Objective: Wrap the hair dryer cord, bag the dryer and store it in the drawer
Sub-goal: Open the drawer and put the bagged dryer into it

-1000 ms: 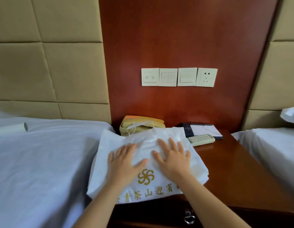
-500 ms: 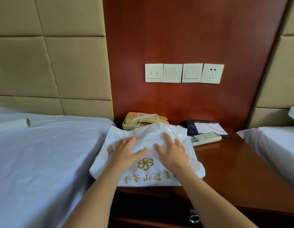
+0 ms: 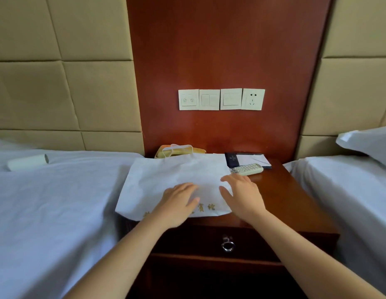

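Head view: the white bag (image 3: 172, 175) lies flat on the nightstand (image 3: 285, 201), its left edge reaching the left bed (image 3: 58, 201). What it contains cannot be seen. The left hand (image 3: 179, 203) rests palm-down on the bag's near part, fingers straight and together. The right hand (image 3: 241, 195) is at the bag's right edge, fingers spread and slightly arched, gripping nothing; whether it touches cannot be told. The drawer (image 3: 209, 240) below is closed. At the far side are a telephone (image 3: 179, 151), a remote (image 3: 247, 169) and a notepad (image 3: 250, 159).
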A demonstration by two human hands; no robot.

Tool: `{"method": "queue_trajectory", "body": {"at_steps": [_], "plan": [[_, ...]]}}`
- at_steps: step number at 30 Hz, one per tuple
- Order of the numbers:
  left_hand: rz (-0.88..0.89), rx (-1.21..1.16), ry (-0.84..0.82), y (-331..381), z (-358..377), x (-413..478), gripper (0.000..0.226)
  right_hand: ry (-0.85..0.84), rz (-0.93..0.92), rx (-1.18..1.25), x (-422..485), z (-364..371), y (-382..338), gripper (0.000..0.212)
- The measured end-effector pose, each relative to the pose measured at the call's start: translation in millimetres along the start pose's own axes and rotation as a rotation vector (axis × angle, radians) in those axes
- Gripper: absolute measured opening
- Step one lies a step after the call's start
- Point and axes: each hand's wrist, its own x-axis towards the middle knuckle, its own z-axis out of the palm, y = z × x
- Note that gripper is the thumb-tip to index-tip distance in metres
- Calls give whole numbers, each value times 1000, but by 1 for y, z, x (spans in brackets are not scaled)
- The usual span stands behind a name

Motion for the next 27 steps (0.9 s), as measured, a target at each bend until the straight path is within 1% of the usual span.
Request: {"method": "queue_trajectory", "body": {"at_steps": [2, 5, 7, 10, 12, 14, 15, 17, 19, 21, 25, 27], "plan": [[61, -67, -4, 19, 4, -19, 42, 43, -2, 65, -25, -13, 8, 27], [78, -172, 18, 36, 22, -48, 37, -32, 94, 168, -65, -22, 21, 18], [34, -230, 22, 37, 44, -62, 35, -100, 171, 228, -85, -14, 34, 17], [-72, -268, -34, 34, 77, -75, 38, -208, 299, 340, -105, 13, 54, 14], [-117, -197, -51, 33, 93, -78, 47, -276, 389, 419, -108, 35, 61, 13], [-95, -15, -6, 32, 101, -78, 54, -306, 468, 493, -106, 57, 61, 26], [-70, 71, 23, 32, 104, -77, 56, -305, 510, 538, -104, 67, 59, 32], [-34, 162, 64, 35, 107, -74, 58, -275, 604, 663, -99, 83, 51, 31], [-26, 187, 87, 36, 108, -72, 58, -234, 680, 804, -94, 92, 42, 27], [-23, 207, 100, 35, 109, -71, 59, -218, 716, 873, -90, 96, 35, 24], [-27, 216, 93, 31, 107, -74, 61, -259, 781, 1069, -90, 94, 30, 29], [-49, 220, 83, 28, 104, -77, 62, -281, 776, 1094, -93, 91, 31, 27]]}}
